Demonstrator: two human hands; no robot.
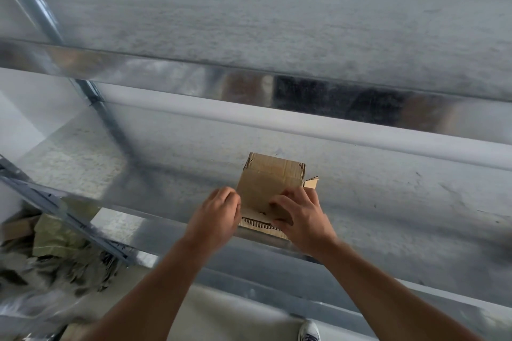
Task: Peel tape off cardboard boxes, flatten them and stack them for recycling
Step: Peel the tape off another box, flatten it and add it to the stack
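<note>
One flattened cardboard piece [267, 188] is laid at the near edge of a galvanised shelf [388, 202], gripped by the right hand [303, 217]; whether it is held by the curled left hand [216, 214] cannot be told.

Arms stretch forward, left hand [219, 210] curled, right hand [300, 216] gripping the cardboard [266, 185].

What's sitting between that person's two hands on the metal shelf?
A small cardboard piece, lying on the metal shelf. The head view shows its brown face and torn, corrugated lower edge between the left hand and the right hand.
</note>
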